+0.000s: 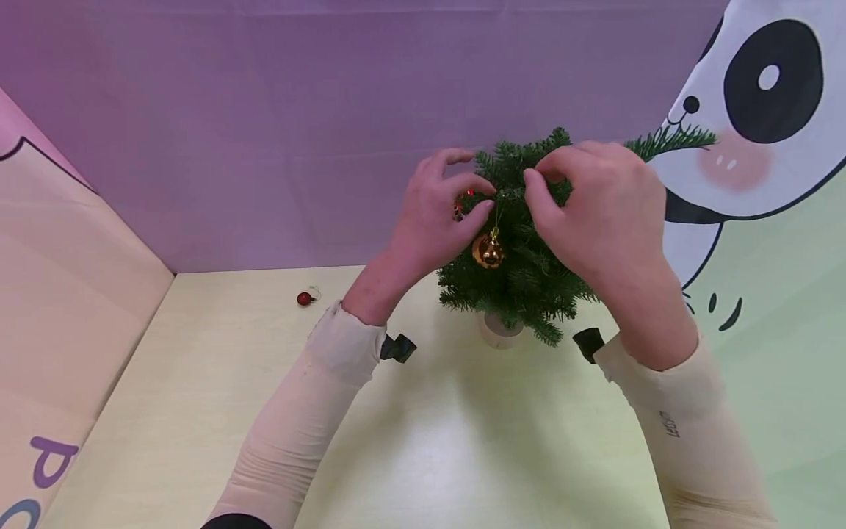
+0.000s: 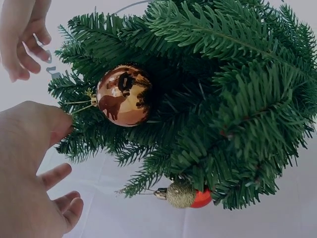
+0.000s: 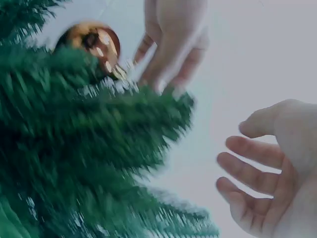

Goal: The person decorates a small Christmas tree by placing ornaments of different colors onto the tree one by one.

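Observation:
A small green Christmas tree (image 1: 529,279) stands in a light pot (image 1: 499,334). A shiny gold bauble (image 1: 488,250) hangs at its front. My left hand (image 1: 439,209) is at the tree's left side, its thumb and index finger pinching the bauble's thin string (image 2: 81,103) by a branch. My right hand (image 1: 598,202) hovers at the right of the upper branches; in the right wrist view its fingers are loosely bent, with nothing between them. Beside the left fingers, a red and glittery gold ornament (image 2: 185,195) hangs on the tree, partly hidden by needles.
A small red bauble (image 1: 305,299) with a string lies on the pale table (image 1: 218,411), left of the tree. Behind is a purple backdrop (image 1: 297,132), with a panda print (image 1: 773,81) to the right. A long branch (image 1: 681,139) sticks out past the right hand.

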`<state>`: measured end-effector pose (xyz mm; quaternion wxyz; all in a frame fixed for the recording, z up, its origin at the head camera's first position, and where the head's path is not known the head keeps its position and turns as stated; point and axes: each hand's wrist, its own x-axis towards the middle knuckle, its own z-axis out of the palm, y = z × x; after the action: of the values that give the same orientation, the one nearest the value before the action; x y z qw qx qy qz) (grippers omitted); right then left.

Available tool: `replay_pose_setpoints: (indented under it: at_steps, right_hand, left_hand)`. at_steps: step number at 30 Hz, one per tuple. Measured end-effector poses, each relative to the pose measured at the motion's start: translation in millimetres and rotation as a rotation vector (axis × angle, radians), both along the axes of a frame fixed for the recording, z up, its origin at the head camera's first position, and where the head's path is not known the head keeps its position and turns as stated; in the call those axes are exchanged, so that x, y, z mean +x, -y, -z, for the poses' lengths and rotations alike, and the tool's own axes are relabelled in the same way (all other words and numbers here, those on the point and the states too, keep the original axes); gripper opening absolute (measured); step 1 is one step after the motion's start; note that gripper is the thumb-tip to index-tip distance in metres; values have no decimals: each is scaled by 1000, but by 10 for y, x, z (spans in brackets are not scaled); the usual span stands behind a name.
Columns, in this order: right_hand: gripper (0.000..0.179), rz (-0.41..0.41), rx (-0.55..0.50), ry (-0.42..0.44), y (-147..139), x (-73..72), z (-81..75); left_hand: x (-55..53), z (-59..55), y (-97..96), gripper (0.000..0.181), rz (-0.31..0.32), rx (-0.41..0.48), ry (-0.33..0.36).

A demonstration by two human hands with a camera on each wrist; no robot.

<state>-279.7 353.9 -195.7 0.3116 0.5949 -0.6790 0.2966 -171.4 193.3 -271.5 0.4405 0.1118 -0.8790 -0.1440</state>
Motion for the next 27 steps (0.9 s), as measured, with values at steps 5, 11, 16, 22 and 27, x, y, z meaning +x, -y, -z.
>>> replay_pose_setpoints:
  at_steps: [5, 11, 16, 22, 27]
  right_hand:
    - [30, -61, -261, -16, -112, -123, -95]
    - [33, -52, -342, 2, -211, -281, -213]
    - [33, -59, -363, 55, -242, -384, -218]
    - [34, -35, -347, 71, -317, -425, -132]
    - [33, -39, -355, 97, -386, -409, -35]
  left_hand:
    - [43, 20, 27, 13, 30, 4, -35]
    - [101, 77, 70, 11, 59, 0, -94]
    - [151, 166, 117, 9, 56, 54, -104]
    - [245, 289, 206, 12, 59, 212, -117]
    - [375, 388, 292, 15, 35, 296, -93]
